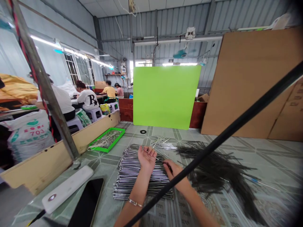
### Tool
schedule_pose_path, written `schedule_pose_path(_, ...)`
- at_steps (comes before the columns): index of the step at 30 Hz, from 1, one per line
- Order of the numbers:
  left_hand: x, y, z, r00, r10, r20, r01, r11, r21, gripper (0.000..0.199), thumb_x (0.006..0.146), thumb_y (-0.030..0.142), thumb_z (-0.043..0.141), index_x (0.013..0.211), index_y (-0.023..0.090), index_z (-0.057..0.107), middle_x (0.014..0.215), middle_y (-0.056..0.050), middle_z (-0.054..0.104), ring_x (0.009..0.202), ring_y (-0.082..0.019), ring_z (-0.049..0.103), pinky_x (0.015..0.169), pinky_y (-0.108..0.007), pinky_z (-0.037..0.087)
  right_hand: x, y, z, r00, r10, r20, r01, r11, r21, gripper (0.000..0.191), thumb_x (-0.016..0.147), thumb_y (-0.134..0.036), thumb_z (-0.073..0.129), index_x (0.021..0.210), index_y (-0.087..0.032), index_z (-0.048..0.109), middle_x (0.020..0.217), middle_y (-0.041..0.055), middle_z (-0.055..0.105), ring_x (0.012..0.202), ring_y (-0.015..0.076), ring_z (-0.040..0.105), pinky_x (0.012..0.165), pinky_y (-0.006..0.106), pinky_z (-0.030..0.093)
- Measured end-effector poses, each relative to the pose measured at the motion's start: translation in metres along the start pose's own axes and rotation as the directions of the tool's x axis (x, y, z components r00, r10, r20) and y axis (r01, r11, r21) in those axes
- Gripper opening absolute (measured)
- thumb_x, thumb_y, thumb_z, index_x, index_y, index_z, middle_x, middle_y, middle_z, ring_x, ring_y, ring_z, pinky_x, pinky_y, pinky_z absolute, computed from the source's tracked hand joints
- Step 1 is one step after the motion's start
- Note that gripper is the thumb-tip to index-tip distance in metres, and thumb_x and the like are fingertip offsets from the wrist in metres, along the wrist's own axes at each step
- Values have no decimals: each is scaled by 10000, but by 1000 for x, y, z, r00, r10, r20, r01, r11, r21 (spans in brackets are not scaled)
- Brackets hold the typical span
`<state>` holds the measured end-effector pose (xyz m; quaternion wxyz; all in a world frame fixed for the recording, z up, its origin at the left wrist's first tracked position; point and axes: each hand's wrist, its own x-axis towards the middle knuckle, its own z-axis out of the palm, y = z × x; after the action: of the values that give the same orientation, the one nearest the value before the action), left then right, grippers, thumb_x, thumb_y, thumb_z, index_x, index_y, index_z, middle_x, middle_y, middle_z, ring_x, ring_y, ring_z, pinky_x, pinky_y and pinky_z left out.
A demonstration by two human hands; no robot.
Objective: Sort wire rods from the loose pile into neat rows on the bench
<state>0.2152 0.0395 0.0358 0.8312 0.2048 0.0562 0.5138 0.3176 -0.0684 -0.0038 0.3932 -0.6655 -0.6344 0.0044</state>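
Note:
My left hand (147, 158) is turned palm up over a wide row of metal rods (131, 171), its fingers curled. A thin metal rod (159, 160) appears to run from these fingers to my right hand (174, 170), whose thumb and fingertips pinch its end. The rods beneath lie side by side, their thicker ends to the left. Just beyond them is a loose pile of thin silvery rods (165, 143). Right of my right hand spreads a heap of thin black strips or tubes (210, 167); their exact kind is unclear.
A green tray (123, 134) of thin metal pieces stands back left. A phone (87, 201) and a white device (67, 189) lie front left. A black bar (213, 142) crosses the view. Behind stand a green board (165, 97) and cardboard (248, 85); several people sit left.

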Motion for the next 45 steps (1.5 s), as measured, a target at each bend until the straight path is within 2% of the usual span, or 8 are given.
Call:
schedule_pose_path(6,-4,-3,5,1000,-20,-2,20,997,81,421,702,531,517,588,202,281,530,64,252,444,-77,302,469,-213,289,-1,4,-4,1000,-14,8,14,1000,4,254,913,-307,340,977,-206,563,889,55,666,774,188,639,701,322,490)
schedule_pose_path(20,-4,-1,5,1000,-11,8,10,1000,29,412,703,509,538,585,198,295,524,64,260,438,-72,304,474,-208,311,-2,4,-4,1000,-17,5,17,1000,8,272,914,-323,326,968,-207,565,855,47,664,726,182,634,669,317,483)
schedule_pose_path(27,-5,-3,7,1000,7,18,-9,997,79,430,715,527,524,565,194,298,512,61,273,437,-72,309,468,-210,302,-2,5,-5,1000,-12,13,12,1000,13,275,913,-329,322,960,-208,565,812,49,664,710,188,634,640,313,481)
schedule_pose_path(35,-4,-9,5,997,-41,66,36,996,81,415,705,517,541,595,199,299,531,62,262,456,-81,284,482,-219,290,-1,3,-4,999,1,36,-2,1000,30,277,919,-332,302,945,-206,548,812,46,651,701,188,625,654,321,470)
schedule_pose_path(38,-5,-20,2,990,-23,137,-10,971,237,434,730,571,506,603,202,317,542,51,295,485,-95,319,512,-240,316,-1,2,-4,999,-5,37,3,998,61,263,917,-328,309,933,-203,541,779,45,642,687,183,618,634,309,466)
schedule_pose_path(41,-7,-33,-5,969,-40,243,-80,883,463,414,723,574,545,616,190,429,575,16,425,567,-125,404,596,-273,363,-1,3,-3,1000,17,18,-18,995,101,255,912,-339,322,961,-196,527,708,31,621,637,175,603,615,305,472)
schedule_pose_path(45,-7,-43,-14,970,-93,224,-84,736,672,348,780,525,507,823,187,580,805,-55,599,777,-195,515,690,-305,395,-1,6,-3,998,24,-53,-17,990,139,254,905,-345,337,979,-193,526,805,54,639,710,182,612,659,313,487)
